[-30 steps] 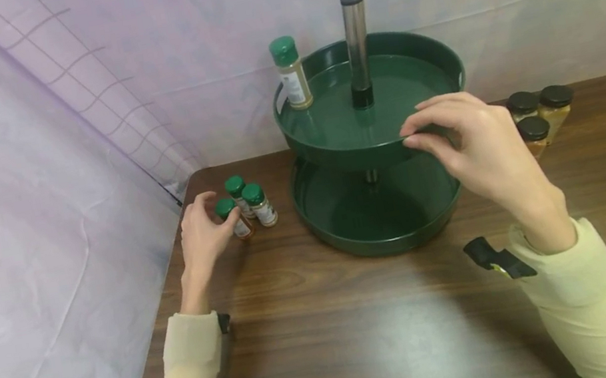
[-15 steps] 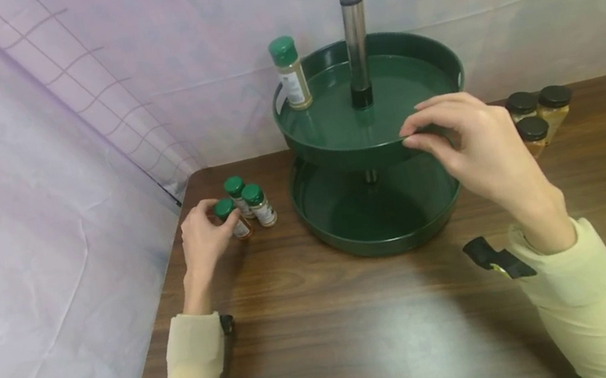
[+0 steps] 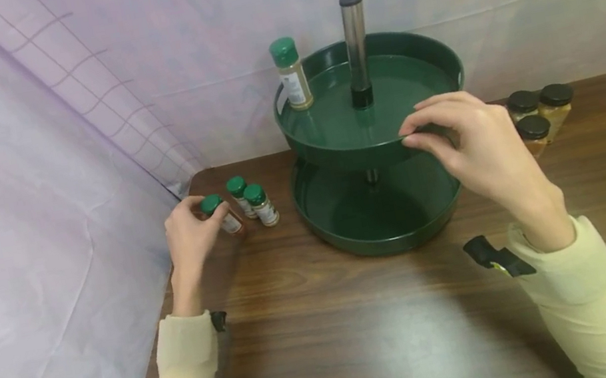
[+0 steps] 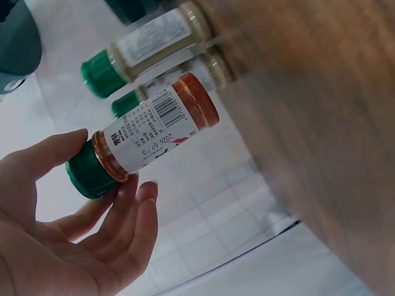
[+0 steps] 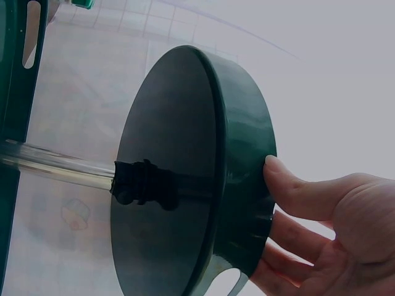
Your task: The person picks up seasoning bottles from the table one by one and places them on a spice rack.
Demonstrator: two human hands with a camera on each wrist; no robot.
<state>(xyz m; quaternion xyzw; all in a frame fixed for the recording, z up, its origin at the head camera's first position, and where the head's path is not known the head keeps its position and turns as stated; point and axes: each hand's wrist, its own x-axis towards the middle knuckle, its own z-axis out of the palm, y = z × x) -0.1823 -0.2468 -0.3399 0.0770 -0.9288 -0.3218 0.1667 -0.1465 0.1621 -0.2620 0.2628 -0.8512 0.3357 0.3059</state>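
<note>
Left of upper tray (image 3: 333,151), left hand (image 3: 184,233) pinches red jar (image 4: 154,126) by cap (image 4: 88,172); right hand (image 3: 483,140) pinches tray. Keep tray steady, jar clear of neighbours (image 3: 267,213).

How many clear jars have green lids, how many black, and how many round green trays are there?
Round dark green trays, one above the other: 2
Clear cylindrical jars with green lids: 4 (1 in the left hand, 2 on the brown table, 1 in the upper tray)
Clear jars with black lids: 3
Total: 9
</note>
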